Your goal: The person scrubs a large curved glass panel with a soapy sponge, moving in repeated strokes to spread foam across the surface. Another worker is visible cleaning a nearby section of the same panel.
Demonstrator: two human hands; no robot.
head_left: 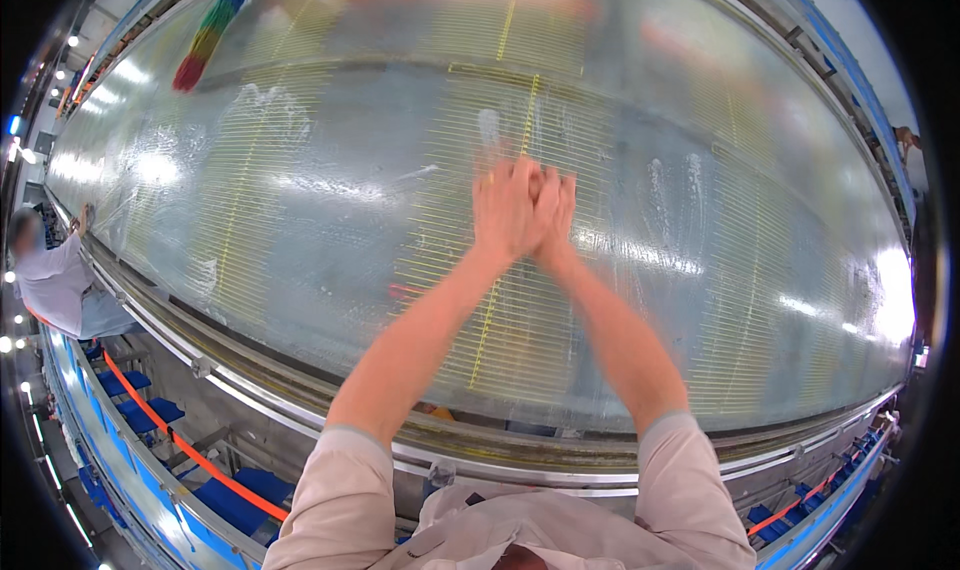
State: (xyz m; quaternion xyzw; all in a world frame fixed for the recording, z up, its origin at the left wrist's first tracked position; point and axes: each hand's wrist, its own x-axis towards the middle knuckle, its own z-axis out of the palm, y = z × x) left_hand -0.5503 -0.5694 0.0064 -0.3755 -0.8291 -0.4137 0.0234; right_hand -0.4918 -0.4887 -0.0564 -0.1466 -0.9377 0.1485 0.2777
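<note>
Both my arms reach forward over a large, wet, shiny sheet [370, 120] with bands of thin yellow lines. My left hand [503, 210] is closed, its fingers curled down toward the sheet over the middle yellow band. Pressed against its right side is my right hand [552, 210], also with bent fingers. What they hold, if anything, is hidden beneath them. A pale oval patch [488, 125] and a blurred reddish smear show just beyond the fingertips. Streaks of whitish wetness [655, 185] run over the sheet to the right.
A metal rail [560, 485] edges the sheet close to my body. At the far left, a person [60, 270] in a pale top has a hand at the sheet's edge. A rainbow-coloured duster [210, 40] lies at the upper left. Blue seats [235, 495] and an orange strap are below left.
</note>
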